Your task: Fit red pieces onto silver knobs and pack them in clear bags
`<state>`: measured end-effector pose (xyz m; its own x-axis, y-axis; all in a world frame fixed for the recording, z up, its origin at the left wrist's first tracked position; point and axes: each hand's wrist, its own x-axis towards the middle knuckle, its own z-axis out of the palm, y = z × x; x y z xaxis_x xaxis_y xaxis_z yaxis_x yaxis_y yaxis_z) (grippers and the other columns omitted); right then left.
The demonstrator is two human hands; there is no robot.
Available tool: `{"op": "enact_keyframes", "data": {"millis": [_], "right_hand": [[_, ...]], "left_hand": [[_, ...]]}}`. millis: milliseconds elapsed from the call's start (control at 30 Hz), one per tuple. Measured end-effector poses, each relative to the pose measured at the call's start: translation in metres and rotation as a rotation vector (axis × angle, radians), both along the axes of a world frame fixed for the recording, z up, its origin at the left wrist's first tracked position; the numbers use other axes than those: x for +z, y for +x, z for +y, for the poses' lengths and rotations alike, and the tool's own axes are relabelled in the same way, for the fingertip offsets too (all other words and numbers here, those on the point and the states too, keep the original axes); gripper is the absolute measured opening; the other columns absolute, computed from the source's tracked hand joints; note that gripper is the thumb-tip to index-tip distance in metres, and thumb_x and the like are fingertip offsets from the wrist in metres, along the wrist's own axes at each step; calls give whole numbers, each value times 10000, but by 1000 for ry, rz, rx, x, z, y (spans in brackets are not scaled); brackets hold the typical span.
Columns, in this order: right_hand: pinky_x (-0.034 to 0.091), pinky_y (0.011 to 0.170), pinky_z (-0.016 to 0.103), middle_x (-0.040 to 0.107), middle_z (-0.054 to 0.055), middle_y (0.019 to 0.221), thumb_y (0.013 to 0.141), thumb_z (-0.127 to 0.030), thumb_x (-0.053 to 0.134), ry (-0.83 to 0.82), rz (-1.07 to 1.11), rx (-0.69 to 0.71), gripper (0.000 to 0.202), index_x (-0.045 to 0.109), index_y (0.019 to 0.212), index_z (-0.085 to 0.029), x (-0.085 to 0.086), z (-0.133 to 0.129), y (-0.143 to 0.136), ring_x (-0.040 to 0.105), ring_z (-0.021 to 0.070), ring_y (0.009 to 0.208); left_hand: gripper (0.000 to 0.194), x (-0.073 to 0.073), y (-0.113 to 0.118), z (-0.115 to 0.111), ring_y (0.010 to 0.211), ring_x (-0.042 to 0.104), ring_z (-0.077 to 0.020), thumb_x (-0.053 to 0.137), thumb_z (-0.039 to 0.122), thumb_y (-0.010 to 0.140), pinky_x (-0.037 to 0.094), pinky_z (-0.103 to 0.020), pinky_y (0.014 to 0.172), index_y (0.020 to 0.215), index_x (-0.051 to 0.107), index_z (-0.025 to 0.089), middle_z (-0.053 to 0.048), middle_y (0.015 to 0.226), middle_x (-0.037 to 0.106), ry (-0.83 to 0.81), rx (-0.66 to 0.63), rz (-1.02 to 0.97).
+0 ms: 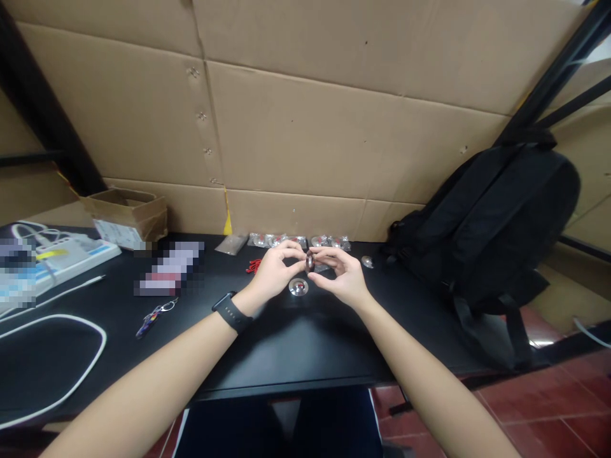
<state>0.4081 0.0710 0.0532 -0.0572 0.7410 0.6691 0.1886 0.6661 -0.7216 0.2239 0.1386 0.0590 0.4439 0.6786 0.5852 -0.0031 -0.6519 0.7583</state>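
Note:
Both hands meet over the table's middle, pinching a small round disc (310, 261) between them. It is turned nearly edge-on, looks dark and shiny, and resembles a finger cymbal. My left hand (281, 268), with a black watch on its wrist, grips the left side by thumb and fingers. On the right side, the fingertips of my right hand (342, 275) close on the rim. Just below lies a silver domed disc (298, 287) with a red spot at its centre. Red cords (253, 266) lie beside my left hand, partly hidden by it.
Several clear packets (331, 242) of similar discs line the back of the black table (286, 356). Another silver disc (367, 261) lies near a black backpack (506, 216). At left are a cardboard box (128, 213), a keyring (155, 317), a power strip (71, 267) and a white cable (102, 337).

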Motion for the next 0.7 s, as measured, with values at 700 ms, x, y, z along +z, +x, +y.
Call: {"op": "enact_keyframes", "data": {"millis": [700], "right_hand": [[595, 984, 444, 723, 124, 1221, 681, -322, 879, -117, 104, -59, 391, 648, 971, -200, -6, 4, -3, 730, 267, 1062]], "left_hand": [[246, -12, 10, -2, 963, 703, -235, 753, 375, 822, 544, -378, 905, 917, 697, 155, -107, 996, 743, -263, -110, -127]]}}
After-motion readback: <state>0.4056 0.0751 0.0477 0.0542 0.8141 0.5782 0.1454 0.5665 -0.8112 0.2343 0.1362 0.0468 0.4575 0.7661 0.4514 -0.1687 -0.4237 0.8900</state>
